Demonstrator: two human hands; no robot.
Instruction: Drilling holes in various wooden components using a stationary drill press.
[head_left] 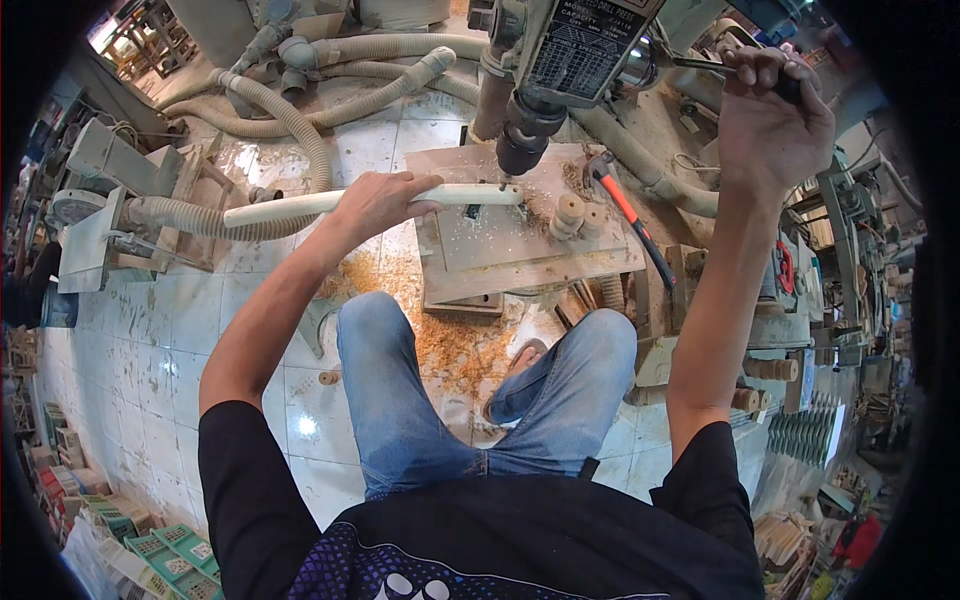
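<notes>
the left hand (385,205) is closed over a long, slightly curved, pale wooden strip (280,210), fingers across the top and thumb at the near edge. the right hand (775,130), raised, has its fingers curled firmly around the black-knobbed metal lever (705,65) of the drill press. the strip's right end lies over a flat, dusty wooden board (540,275), beneath the dark cylindrical drill chuck (522,145); its left end juts out past the board. the bit appears to be at or just above that right end, so drilling there looks under way and not finished; whether a hole is through, i cannot tell. freeing the strip is also left. beside its end stand 2 brown wooden spools (568,215), then a hammer with a red and black handle (630,215). orange-tan shavings (460,345) cover the floor below.
</notes>
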